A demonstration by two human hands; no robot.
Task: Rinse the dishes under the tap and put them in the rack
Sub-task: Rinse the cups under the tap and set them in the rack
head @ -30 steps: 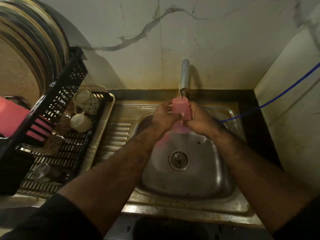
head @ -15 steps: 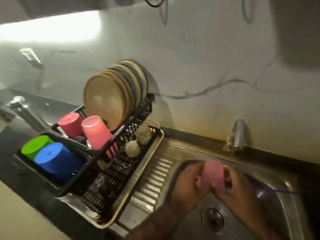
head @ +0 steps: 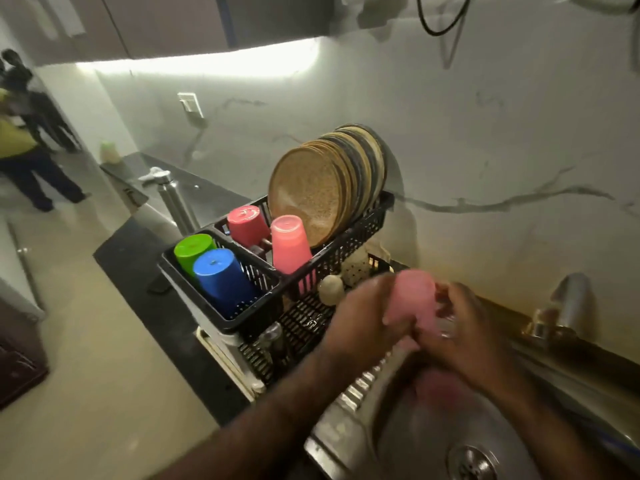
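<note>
I see both hands wrapped around the pink cup [head: 415, 299] at centre right, left hand [head: 360, 317] and right hand [head: 464, 327] gripping it, lifted toward the rack [head: 346, 244], likely for 1 open slot.

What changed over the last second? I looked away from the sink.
Both hands, left and right, carried the pink cup from under the tap leftward toward the rack. Their grip on it stayed; the rack's cups and plates are unmoved.

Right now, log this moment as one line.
step: rinsed | both hands hold pink cup | heading: rack
</note>
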